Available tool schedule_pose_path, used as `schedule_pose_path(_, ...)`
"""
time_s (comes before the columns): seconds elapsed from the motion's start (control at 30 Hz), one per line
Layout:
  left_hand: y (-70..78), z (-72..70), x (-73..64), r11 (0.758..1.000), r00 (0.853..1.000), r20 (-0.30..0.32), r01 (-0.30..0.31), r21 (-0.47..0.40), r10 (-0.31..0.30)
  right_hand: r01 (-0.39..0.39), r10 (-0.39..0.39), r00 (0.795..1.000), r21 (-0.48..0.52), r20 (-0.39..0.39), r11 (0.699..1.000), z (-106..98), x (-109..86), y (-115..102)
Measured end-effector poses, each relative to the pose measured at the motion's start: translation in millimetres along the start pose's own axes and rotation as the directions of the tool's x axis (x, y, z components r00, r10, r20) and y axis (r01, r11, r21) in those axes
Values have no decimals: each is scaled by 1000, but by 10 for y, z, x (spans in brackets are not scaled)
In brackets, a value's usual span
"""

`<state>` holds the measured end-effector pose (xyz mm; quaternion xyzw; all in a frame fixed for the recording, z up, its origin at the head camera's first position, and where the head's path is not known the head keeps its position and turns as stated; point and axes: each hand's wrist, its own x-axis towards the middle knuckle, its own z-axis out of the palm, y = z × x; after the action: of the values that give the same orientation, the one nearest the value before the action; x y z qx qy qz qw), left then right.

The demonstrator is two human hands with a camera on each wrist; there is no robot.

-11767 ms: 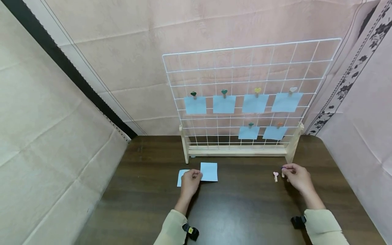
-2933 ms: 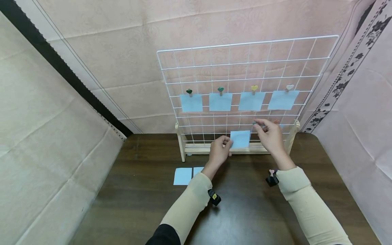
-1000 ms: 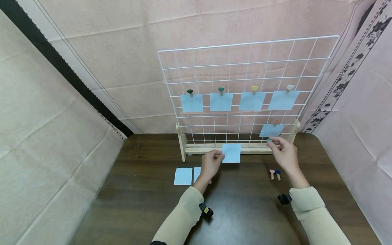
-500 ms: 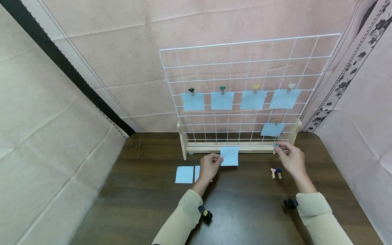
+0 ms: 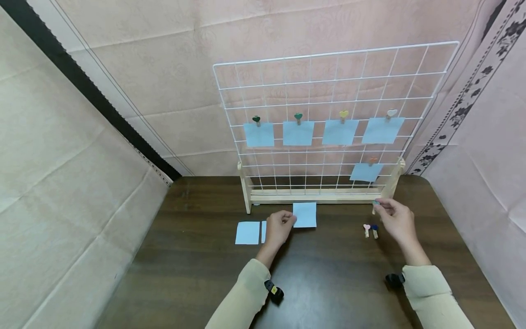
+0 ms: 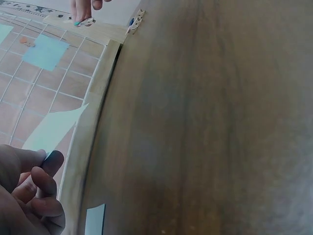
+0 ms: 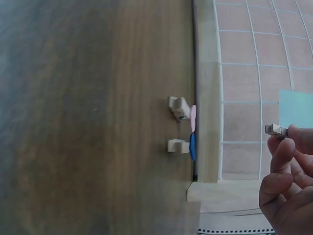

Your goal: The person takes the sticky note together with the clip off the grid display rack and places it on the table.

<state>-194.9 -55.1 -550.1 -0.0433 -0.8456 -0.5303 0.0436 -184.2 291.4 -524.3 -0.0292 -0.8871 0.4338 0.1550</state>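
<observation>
My left hand (image 5: 278,227) pinches a light blue paper square (image 5: 305,214) by its left edge, in front of the grid rack's base. In the left wrist view this paper (image 6: 54,128) bends slightly between thumb and finger. My right hand (image 5: 398,221) pinches a small wooden clothespin (image 7: 276,130) with a teal top, near the rack's right foot. Just below that hand, a pink-heart clothespin (image 5: 367,230) and a dark blue one (image 5: 374,230) lie side by side on the table. Left of my left hand lies a blue square (image 5: 247,233); a second (image 5: 264,232) is partly hidden by the hand.
A white wire grid rack (image 5: 335,80) on a wooden base (image 5: 316,198) stands at the back. Several blue squares hang in its upper row under heart clothespins; one square (image 5: 365,172) hangs lower right under an orange clip. Pale cloth (image 5: 82,183) encloses the sides.
The lower-row square with the teal clip came off the grid. Since then the left hand has drawn it down and left, while the right hand has carried the clothespin down and right.
</observation>
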Motion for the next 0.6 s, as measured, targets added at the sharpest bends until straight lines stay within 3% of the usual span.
schedule_pose_path(0.6, -142, 20, -98, 999, 999, -23, 42, -11, -43, -41, 42, 998, -27, 48, 999, -10, -115, 186)
